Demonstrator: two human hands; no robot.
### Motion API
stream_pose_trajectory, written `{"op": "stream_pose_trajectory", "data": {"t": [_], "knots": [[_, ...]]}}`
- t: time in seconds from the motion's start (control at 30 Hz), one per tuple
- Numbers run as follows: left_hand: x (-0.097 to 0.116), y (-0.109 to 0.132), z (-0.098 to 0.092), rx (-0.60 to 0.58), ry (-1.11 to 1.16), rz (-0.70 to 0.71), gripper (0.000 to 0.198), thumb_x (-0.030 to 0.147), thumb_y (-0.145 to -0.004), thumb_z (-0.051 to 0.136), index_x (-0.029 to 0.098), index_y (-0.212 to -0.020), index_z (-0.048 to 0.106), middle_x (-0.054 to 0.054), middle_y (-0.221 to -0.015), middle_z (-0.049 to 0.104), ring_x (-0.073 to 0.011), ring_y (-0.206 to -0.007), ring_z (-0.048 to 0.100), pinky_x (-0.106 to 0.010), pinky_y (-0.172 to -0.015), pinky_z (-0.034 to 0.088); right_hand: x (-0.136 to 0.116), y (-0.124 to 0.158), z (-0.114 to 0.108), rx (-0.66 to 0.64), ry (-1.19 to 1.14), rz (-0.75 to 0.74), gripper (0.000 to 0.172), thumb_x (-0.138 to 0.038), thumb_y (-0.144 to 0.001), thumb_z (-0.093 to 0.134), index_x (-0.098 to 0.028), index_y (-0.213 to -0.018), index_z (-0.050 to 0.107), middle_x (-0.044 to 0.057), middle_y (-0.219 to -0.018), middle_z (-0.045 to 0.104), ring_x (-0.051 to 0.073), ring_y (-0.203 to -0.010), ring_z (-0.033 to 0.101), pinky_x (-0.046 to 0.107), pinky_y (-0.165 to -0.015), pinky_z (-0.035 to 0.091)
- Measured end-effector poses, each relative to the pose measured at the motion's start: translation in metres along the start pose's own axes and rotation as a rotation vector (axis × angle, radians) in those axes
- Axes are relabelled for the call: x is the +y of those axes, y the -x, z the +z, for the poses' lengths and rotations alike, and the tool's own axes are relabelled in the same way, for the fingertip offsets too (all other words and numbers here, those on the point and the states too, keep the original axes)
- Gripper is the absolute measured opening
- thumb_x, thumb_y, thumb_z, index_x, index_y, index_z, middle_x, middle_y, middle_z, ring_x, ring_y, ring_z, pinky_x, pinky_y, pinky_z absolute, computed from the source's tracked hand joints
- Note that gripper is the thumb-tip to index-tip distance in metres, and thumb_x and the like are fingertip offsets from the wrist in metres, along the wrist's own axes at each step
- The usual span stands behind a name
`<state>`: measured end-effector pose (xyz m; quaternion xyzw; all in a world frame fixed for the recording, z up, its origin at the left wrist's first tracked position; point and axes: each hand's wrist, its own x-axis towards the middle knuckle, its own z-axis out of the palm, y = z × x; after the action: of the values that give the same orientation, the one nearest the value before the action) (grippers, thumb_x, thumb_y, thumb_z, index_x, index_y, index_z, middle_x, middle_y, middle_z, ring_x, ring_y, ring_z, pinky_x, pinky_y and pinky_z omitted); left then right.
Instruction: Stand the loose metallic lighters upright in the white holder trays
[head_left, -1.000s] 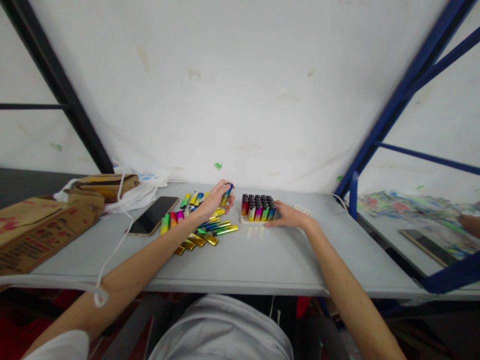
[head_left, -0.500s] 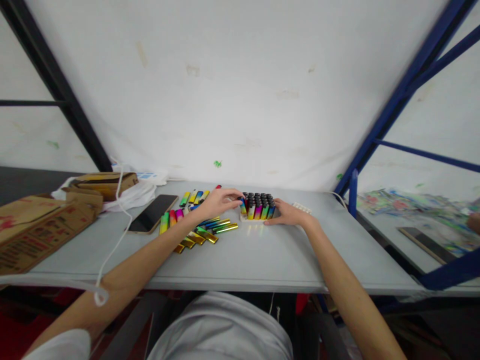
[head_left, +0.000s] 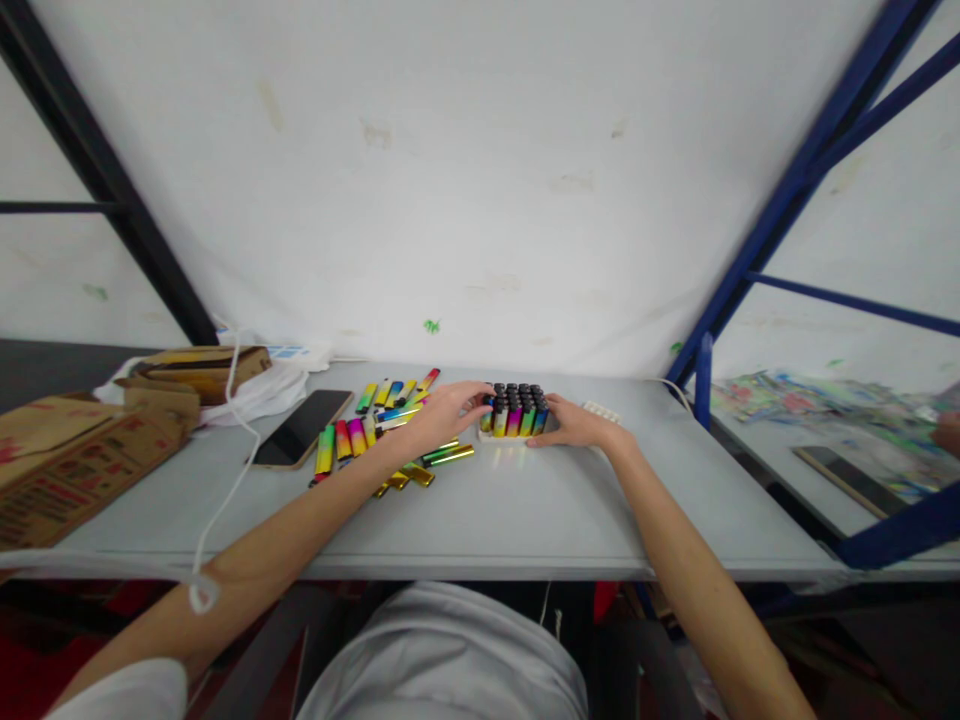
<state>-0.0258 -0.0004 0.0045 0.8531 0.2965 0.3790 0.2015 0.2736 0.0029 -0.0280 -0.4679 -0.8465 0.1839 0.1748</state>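
A small white tray (head_left: 516, 436) packed with upright rainbow lighters with black tops stands mid-table. My left hand (head_left: 448, 408) reaches to its left edge, fingertips pinched on a lighter (head_left: 488, 417) standing at the tray's near left corner. My right hand (head_left: 571, 426) lies against the tray's right side, fingers stretched flat on the table. A pile of loose rainbow and gold lighters (head_left: 367, 436) lies left of the tray, partly under my left forearm.
A phone (head_left: 303, 428) lies left of the pile, with a white cable (head_left: 225, 490) trailing past it. Cardboard boxes (head_left: 71, 455) sit far left. A white blister pack (head_left: 602, 411) lies behind my right hand. Blue frame posts (head_left: 701, 385) bound the right; another person's hand (head_left: 948, 432) shows beyond.
My left hand carried a lighter from above the pile rightward and down to the tray's left edge. My right hand stayed against the tray.
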Motion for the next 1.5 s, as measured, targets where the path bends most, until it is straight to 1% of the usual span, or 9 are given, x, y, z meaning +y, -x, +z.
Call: {"op": "stream_pose_trajectory", "data": {"t": [0.37,0.63,0.77,0.87,1.0,1.07,1.23,1.37,1.5], "knots": [[0.004,-0.002,-0.001,-0.040,0.002,0.019,0.023,0.032,-0.088,0.070,0.022,-0.106,0.079,-0.010,-0.099,0.077,-0.0233,-0.086,0.068,-0.034,-0.086,0.054,0.000,0.000,-0.001,-0.012,0.010,0.001,0.080,-0.057,-0.072,0.085,-0.017,-0.137,0.063,0.017,-0.140,0.061,0.036,-0.130,0.059,0.049,-0.117,0.044],[-0.010,0.001,0.004,-0.021,-0.050,0.069,0.021,0.030,-0.090,0.067,0.022,-0.107,0.076,-0.010,-0.099,0.076,-0.0225,-0.086,0.069,-0.034,-0.085,0.054,0.000,0.000,0.000,-0.002,0.001,0.012,0.080,-0.058,-0.073,0.085,-0.017,-0.137,0.063,0.017,-0.142,0.060,0.037,-0.129,0.060,0.050,-0.116,0.045],[-0.008,0.001,0.002,-0.065,-0.029,0.028,0.028,0.032,-0.091,0.067,0.023,-0.118,0.068,-0.007,-0.091,0.075,-0.0208,-0.082,0.070,-0.030,-0.077,0.056,0.002,0.000,0.001,-0.001,0.007,0.007,0.081,-0.057,-0.072,0.085,-0.016,-0.137,0.063,0.017,-0.139,0.062,0.036,-0.128,0.060,0.049,-0.115,0.046],[-0.007,0.001,-0.007,-0.117,0.043,-0.040,0.037,0.038,-0.090,0.069,0.023,-0.123,0.061,-0.004,-0.086,0.076,-0.0191,-0.076,0.071,-0.027,-0.071,0.056,0.002,-0.001,0.001,0.028,0.007,0.007,0.079,-0.056,-0.069,0.088,-0.015,-0.133,0.065,0.017,-0.134,0.065,0.036,-0.123,0.063,0.049,-0.112,0.048],[-0.011,-0.002,-0.031,-0.165,-0.066,-0.105,0.029,0.047,-0.086,0.070,0.019,-0.094,0.067,-0.004,-0.076,0.073,-0.0184,-0.070,0.068,-0.027,-0.068,0.052,-0.001,-0.001,0.001,0.056,0.013,0.003,0.074,-0.055,-0.067,0.089,-0.016,-0.126,0.069,0.015,-0.127,0.068,0.035,-0.116,0.065,0.047,-0.107,0.051],[-0.014,-0.003,-0.046,-0.256,-0.172,-0.147,0.030,0.048,-0.083,0.071,0.018,-0.085,0.071,-0.004,-0.071,0.071,-0.0181,-0.067,0.065,-0.026,-0.066,0.049,-0.003,-0.001,0.000,0.053,0.024,0.017,0.075,-0.056,-0.067,0.089,-0.015,-0.126,0.068,0.016,-0.127,0.068,0.036,-0.116,0.065,0.048,-0.106,0.052],[-0.024,0.000,-0.075,-0.397,-0.331,-0.302,0.036,0.048,-0.078,0.069,0.015,-0.088,0.078,-0.007,-0.083,0.076,-0.0217,-0.077,0.067,-0.027,-0.070,0.046,-0.004,-0.001,0.000,0.046,0.046,0.028,0.076,-0.058,-0.069,0.087,-0.014,-0.128,0.067,0.017,-0.128,0.067,0.037,-0.116,0.065,0.048,-0.106,0.052],[-0.031,0.003,-0.084,-0.422,-0.425,-0.336,0.037,0.048,-0.078,0.066,0.016,-0.091,0.080,-0.008,-0.090,0.077,-0.0242,-0.082,0.067,-0.028,-0.072,0.044,-0.002,-0.001,0.001,0.055,0.053,0.004,0.073,-0.058,-0.068,0.087,-0.015,-0.125,0.069,0.016,-0.125,0.069,0.036,-0.116,0.065,0.047,-0.106,0.052],[-0.036,0.004,-0.079,-0.450,-0.437,-0.300,0.037,0.050,-0.075,0.071,0.018,-0.089,0.080,-0.009,-0.090,0.075,-0.0254,-0.084,0.066,-0.029,-0.074,0.044,-0.003,-0.002,0.001,0.053,0.036,0.026,0.076,-0.059,-0.069,0.087,-0.015,-0.128,0.068,0.017,-0.131,0.067,0.037,-0.118,0.065,0.049,-0.108,0.051]]}}
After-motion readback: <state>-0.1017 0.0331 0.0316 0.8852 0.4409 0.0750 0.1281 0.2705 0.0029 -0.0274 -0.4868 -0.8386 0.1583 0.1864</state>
